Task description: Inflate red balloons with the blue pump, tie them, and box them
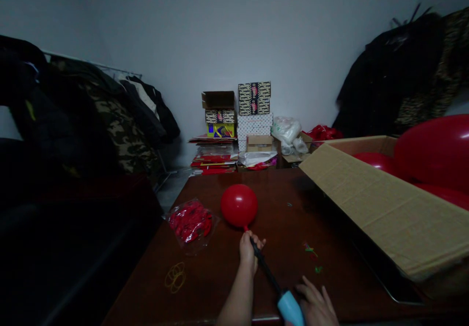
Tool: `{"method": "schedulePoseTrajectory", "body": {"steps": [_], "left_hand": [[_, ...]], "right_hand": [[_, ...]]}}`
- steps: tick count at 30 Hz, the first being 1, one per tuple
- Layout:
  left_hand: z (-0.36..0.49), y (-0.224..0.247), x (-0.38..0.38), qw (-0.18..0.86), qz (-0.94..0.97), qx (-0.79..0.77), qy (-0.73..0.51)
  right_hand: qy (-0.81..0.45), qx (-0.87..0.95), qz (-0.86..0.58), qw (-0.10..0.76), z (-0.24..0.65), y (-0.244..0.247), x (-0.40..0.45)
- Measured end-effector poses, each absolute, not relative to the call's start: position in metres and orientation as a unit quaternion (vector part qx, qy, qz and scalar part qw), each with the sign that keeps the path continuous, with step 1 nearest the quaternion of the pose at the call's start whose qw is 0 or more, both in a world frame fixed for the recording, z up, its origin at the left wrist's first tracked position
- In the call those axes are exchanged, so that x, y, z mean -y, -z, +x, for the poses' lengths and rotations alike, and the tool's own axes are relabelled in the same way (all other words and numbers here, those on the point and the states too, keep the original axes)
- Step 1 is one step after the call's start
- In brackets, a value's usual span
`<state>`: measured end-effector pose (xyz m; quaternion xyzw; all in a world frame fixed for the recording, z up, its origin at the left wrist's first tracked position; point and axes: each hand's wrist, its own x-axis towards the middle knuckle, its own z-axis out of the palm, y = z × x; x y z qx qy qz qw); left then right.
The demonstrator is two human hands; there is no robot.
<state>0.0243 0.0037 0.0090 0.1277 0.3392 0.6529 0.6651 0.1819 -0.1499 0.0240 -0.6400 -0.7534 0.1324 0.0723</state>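
A partly inflated red balloon (239, 206) stands out beyond my left hand (250, 250), whose fingers pinch its neck at the tip of a hand pump. The black rod of the blue pump (290, 308) slants down to the right from there. Beside the blue body, at the bottom edge, is my right hand (315, 304), its fingers spread and apart; its palm is partly cut off by the frame. A clear bag of red balloons (190, 221) lies on the table left of the inflated one.
Yellowish rubber bands (175, 277) lie on the brown table (278, 189) at the left. Small coloured bits (310, 251) are right of centre. A cardboard box (388, 204) with large red balloons (436, 150) takes up the right side. Stacked boxes (254, 126) stand behind.
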Motion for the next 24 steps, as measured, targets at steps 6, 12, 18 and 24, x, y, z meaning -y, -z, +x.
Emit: {"method": "schedulePoseTrajectory", "body": {"steps": [6,12,18,24], "left_hand": [[0.024,-0.009,-0.003,0.668,0.142,-0.335,-0.650],[0.023,-0.005,-0.006,0.669,0.154,-0.332,-0.648],[0.023,-0.003,-0.006,0.661,0.131,-0.330,-0.661],[0.022,-0.006,-0.003,0.656,0.131,-0.331,-0.665]], "right_hand": [[-0.142,0.751,-0.640,0.084,0.150,-0.061,0.120],[-0.117,0.731,-0.663,0.110,0.126,-0.072,0.103],[-0.104,0.740,-0.660,0.077,0.139,-0.064,0.118],[-0.128,0.766,-0.629,0.034,0.177,-0.036,0.145]]}}
